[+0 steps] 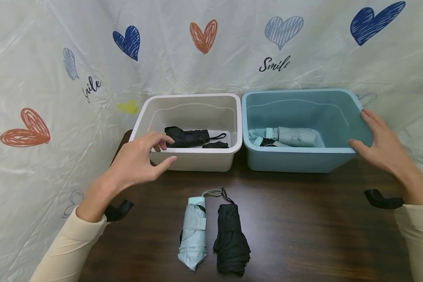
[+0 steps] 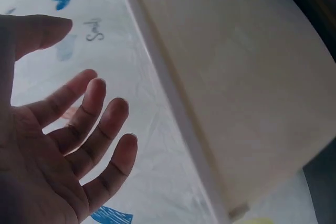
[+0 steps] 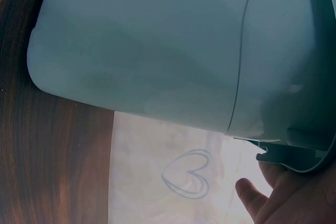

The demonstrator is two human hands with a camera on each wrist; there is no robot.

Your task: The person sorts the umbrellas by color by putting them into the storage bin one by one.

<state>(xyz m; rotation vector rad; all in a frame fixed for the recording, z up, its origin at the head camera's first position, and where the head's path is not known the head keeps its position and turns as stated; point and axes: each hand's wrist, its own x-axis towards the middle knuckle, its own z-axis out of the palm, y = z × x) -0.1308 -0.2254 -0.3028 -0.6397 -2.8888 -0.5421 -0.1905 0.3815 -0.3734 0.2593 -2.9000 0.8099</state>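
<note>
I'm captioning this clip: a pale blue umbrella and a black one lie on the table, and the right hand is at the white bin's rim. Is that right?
Not quite: in the head view the right hand is at the rim of the blue bin. The pale blue umbrella and the black umbrella do lie on the table.

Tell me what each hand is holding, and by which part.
The right hand holds the blue bin by the rim at its right end. The left hand holds nothing.
</note>
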